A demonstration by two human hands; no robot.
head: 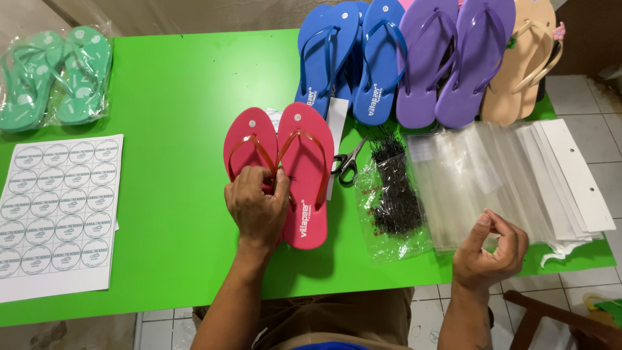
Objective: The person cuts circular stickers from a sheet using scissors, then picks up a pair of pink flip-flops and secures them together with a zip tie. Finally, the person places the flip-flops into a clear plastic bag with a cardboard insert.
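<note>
A pair of red flip-flops (304, 162) lies side by side on the green table (175, 97). My left hand (258, 206) rests on them and pinches the inner straps of both together. My right hand (489, 249) hovers at the table's near right edge, thumb and forefinger closed in a pinch; whatever is between them is too small to make out. It is just in front of a stack of clear plastic bags (479, 178) and right of a clear bag of small black ties (393, 194).
Blue (350, 58), purple (453, 58) and tan flip-flops (521, 65) line the far edge. Bagged green flip-flops (55, 74) lie far left above a sheet of round stickers (58, 207). Scissors (350, 162) sit beside the red pair. White card headers (576, 175) lie at the right.
</note>
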